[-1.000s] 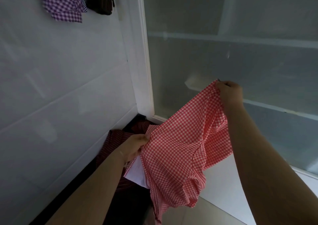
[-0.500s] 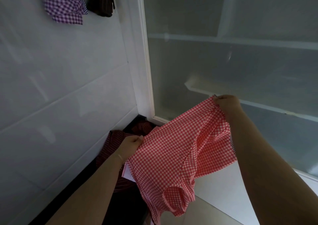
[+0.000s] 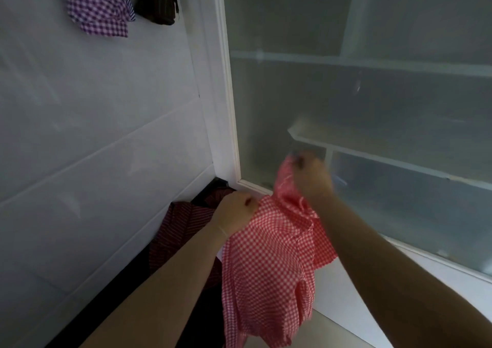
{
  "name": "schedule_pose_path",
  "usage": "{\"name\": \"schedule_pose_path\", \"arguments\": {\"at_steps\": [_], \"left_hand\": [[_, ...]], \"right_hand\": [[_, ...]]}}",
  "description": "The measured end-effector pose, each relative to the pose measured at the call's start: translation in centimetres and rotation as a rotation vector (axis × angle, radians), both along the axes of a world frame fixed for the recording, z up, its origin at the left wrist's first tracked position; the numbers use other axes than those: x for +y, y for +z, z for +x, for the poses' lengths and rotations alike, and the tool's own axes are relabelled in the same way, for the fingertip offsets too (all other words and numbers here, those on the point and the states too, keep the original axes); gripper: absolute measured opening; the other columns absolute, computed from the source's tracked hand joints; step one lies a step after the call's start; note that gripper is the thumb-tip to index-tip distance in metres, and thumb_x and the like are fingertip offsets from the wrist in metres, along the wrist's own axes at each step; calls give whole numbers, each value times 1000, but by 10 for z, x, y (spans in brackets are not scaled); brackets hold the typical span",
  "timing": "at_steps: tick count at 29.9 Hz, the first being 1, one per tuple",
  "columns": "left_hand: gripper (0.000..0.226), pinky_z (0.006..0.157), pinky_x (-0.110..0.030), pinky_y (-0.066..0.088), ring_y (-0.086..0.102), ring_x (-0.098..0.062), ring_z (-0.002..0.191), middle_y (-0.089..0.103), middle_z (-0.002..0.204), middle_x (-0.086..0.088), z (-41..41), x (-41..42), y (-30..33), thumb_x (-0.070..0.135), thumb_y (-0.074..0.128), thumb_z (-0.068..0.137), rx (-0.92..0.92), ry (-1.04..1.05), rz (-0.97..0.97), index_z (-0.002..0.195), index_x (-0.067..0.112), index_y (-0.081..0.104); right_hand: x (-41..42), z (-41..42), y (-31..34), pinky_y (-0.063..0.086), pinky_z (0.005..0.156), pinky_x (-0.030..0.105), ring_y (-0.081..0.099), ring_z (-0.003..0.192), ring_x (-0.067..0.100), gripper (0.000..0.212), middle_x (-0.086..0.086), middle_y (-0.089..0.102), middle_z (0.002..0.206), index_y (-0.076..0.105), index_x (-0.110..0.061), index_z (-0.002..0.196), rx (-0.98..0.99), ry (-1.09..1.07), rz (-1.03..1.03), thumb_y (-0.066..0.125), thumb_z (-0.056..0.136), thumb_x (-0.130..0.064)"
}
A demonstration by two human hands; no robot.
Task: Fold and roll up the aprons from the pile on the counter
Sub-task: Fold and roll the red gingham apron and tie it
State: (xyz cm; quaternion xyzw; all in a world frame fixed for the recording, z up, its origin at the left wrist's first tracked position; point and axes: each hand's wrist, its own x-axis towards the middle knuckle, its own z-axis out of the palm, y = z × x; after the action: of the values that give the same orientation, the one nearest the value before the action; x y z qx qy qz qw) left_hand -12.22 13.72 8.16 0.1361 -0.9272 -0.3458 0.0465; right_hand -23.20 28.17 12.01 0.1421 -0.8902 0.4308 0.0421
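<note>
Both hands hold a red-and-white checked apron (image 3: 266, 262) up in the air in front of the person. The left hand (image 3: 235, 213) is closed in a fist on the cloth's upper left edge, its fingers curled into the fabric. The right hand (image 3: 310, 178) sits higher and just to the right, blurred, with its fingers pinched on a bunched corner of the same apron; the cloth gathers into folds between the two hands, which are near each other. From them the apron hangs down in loose, wrinkled drapes toward the bottom of the view, its lower hem ruffled and partly blurred.

Behind and below the left forearm lies a pile of dark red striped aprons (image 3: 181, 230), heaped on a dark surface (image 3: 111, 305) in the corner where the wall meets the window frame. The held apron hangs in front of that pile; whether its lower part touches the pile cannot be told.

To the left runs a white tiled wall (image 3: 93, 134). High on it hang a purple checked cloth (image 3: 98, 6) and, just beside it to the right, a dark brown cloth (image 3: 157, 1). A white frame (image 3: 226, 94) runs down the middle, and to its right stands a frosted glass panel (image 3: 372, 94) with pale shelf shapes showing dimly through it.
</note>
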Motion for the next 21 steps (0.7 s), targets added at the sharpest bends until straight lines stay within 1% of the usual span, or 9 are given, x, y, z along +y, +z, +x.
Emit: {"name": "schedule_pose_path", "arguments": {"at_steps": [2, 4, 7, 11, 14, 16, 18, 19, 21], "left_hand": [[37, 61, -27, 35, 49, -13, 61, 60, 70, -9, -6, 10, 11, 22, 43, 99, 61, -36, -31, 68, 6, 56], [35, 56, -25, 33, 45, -9, 56, 55, 63, -3, -10, 11, 16, 22, 42, 100, 99, -33, -6, 67, 14, 52], [37, 51, -18, 31, 43, -6, 54, 50, 59, 4, -10, 11, 14, 25, 43, 100, 98, -18, 93, 65, 16, 51], [32, 66, -28, 39, 50, -14, 65, 60, 72, -8, -9, 17, 15, 18, 43, 99, 73, -3, 295, 83, -1, 63], [35, 60, -25, 36, 45, -8, 56, 54, 61, -1, -7, 19, 19, 19, 45, 98, 96, 26, 393, 67, 9, 57], [34, 59, -24, 36, 45, -4, 53, 54, 60, 2, -6, 18, 22, 21, 48, 98, 98, 26, 455, 67, 11, 58], [21, 62, -19, 42, 53, 0, 58, 61, 70, 3, -5, 18, 25, 21, 54, 96, 119, 1, 492, 80, 11, 64], [10, 65, -14, 44, 58, 1, 68, 65, 80, 2, -4, 16, 27, 20, 60, 93, 129, -12, 518, 90, 11, 64], [25, 73, -14, 45, 60, -5, 86, 66, 98, -3, -2, 12, 30, 21, 71, 85, 141, -45, 563, 103, 13, 56]], "right_hand": [[-22, 20, -13, 44, 94, 34, 59, 99, 18, 27, -2, 61, 105, 57, -18, 118, -49, 308, -25, 42, 100, -30], [-29, 28, -22, 41, 86, 30, 56, 93, 15, 23, -2, 60, 99, 54, -15, 110, -126, 431, -70, 40, 101, -31], [-30, 29, -22, 43, 79, 34, 57, 90, 21, 26, 3, 60, 96, 48, -16, 110, -70, 419, 75, 33, 103, -35], [-32, 27, -15, 44, 74, 37, 57, 85, 28, 28, 10, 63, 95, 44, -15, 115, 41, 399, 247, 29, 103, -34], [-32, 21, -11, 44, 72, 38, 58, 83, 27, 25, 10, 63, 92, 47, -14, 106, 25, 394, 224, 31, 102, -32], [-29, 18, -7, 45, 74, 40, 58, 84, 27, 25, 8, 63, 89, 49, -13, 96, -38, 398, 164, 33, 101, -32], [-25, 15, -2, 46, 74, 40, 59, 84, 27, 25, 8, 63, 88, 48, -13, 91, -31, 404, 165, 34, 101, -31], [-24, 12, 0, 46, 74, 39, 60, 86, 29, 24, 10, 65, 93, 47, -13, 91, -4, 394, 177, 34, 101, -31], [-18, 5, 6, 44, 76, 34, 60, 96, 31, 21, 13, 65, 110, 47, -14, 93, 23, 342, 173, 35, 102, -29]]}}
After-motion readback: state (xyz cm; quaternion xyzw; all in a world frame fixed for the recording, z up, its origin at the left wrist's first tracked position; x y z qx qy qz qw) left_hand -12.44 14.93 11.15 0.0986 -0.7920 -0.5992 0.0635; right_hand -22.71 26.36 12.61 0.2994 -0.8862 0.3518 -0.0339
